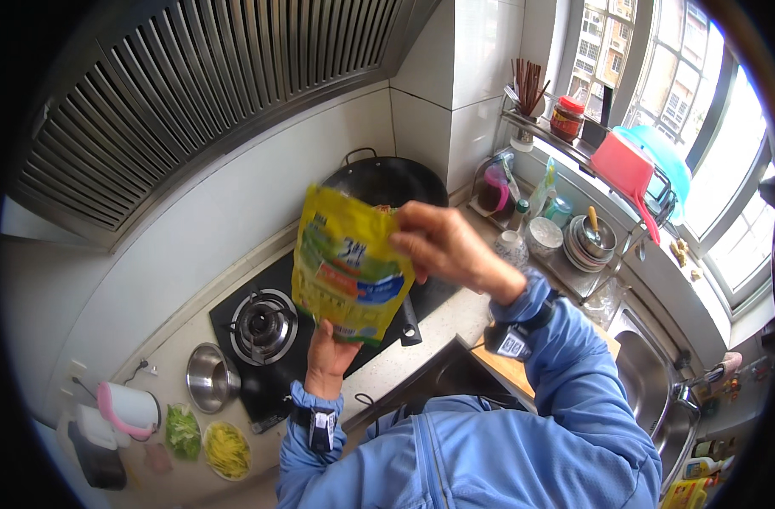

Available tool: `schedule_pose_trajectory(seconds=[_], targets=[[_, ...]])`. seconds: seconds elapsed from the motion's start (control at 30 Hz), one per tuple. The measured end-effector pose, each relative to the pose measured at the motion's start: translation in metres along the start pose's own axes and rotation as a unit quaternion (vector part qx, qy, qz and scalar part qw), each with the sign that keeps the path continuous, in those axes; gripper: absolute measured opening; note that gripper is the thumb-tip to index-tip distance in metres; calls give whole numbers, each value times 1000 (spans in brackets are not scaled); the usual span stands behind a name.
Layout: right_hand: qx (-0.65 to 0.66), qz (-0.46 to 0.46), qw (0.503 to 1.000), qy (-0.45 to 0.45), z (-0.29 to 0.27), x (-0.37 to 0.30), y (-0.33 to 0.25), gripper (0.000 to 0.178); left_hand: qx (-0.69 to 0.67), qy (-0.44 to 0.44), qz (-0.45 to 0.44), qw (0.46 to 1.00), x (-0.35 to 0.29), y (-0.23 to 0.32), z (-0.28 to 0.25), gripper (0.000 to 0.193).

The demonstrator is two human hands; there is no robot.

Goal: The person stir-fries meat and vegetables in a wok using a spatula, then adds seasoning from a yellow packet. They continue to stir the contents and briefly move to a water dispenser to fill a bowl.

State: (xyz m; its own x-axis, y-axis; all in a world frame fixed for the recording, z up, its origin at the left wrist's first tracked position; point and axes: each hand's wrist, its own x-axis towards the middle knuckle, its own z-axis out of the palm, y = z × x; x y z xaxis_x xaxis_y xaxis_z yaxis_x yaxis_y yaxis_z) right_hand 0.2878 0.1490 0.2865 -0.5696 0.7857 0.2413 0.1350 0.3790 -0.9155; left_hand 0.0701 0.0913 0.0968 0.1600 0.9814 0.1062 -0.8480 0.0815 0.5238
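Note:
A yellow-green printed pouch (347,265) is held upright in front of me, over the black hob (243,373). My left hand (331,356) grips its lower edge, thumb on the side facing me. At the pouch's upper right edge, my right hand (445,246) is closed with the fingers pressed together against the plastic; part of the fingers is hidden behind it. Behind the pouch sits a black wok (404,180) on the far side of the hob, partly covered. Its handle (410,327) shows below, to the right of the pouch.
Left of the hob's bare burner (263,327) stand a steel bowl (212,377), a plate of yellow strips (227,450) and chopped greens (183,431). To the right are a dish rack with bowls (587,246), a sink (642,365) and a wooden board (502,369). A range hood (209,93) hangs above.

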Motion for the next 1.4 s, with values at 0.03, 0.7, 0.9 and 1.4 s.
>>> schedule_pose_trajectory(seconds=[0.03,0.7,0.9,1.4], targets=[[-1,-47,999,-12,7,-2,4,16,10,4,1,1000,-9,1,-6,68],[-164,-189,961,120,81,-27,84,15,97,129,95,982,-73,5,-33,73],[-119,-168,971,118,79,-25,84,19,105,130,103,981,-74,6,-32,73],[-81,-144,980,111,78,-35,84,11,105,157,96,977,-83,6,-37,67]])
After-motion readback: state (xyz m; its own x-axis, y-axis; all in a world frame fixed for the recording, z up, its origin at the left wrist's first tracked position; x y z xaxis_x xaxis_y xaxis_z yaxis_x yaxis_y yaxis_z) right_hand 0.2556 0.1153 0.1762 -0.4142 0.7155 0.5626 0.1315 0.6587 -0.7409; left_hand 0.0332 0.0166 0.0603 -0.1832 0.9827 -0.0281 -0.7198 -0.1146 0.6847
